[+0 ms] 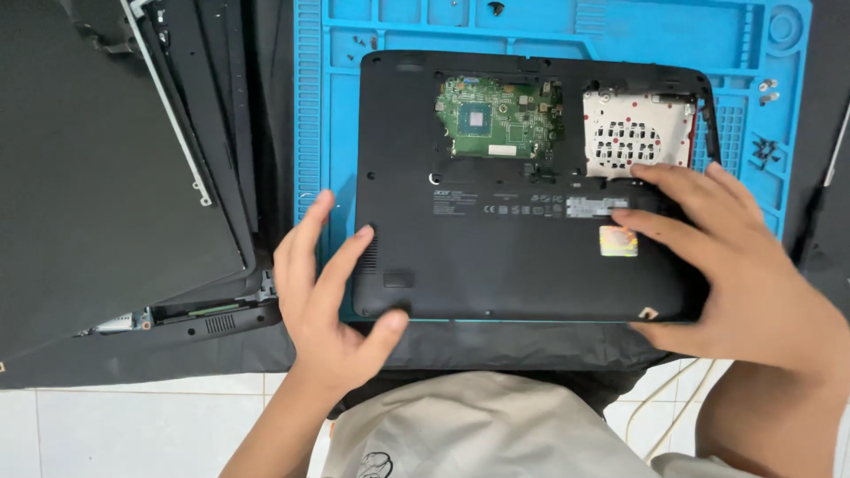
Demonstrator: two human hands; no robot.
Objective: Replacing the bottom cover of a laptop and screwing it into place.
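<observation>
A black laptop lies bottom-up on a blue repair mat. Two openings in its base show a green circuit board and a perforated metal drive bay. My left hand is at the laptop's near left corner, fingers spread, thumb against the front edge. My right hand lies flat on the base's right side, fingers pointing left beside a silver sticker. Neither hand grips the laptop firmly.
Several dark laptop panels and a screen with a metal bracket are stacked at the left. Small screws lie on the mat's right side. A black cloth covers the table; white tiles and a cable show below.
</observation>
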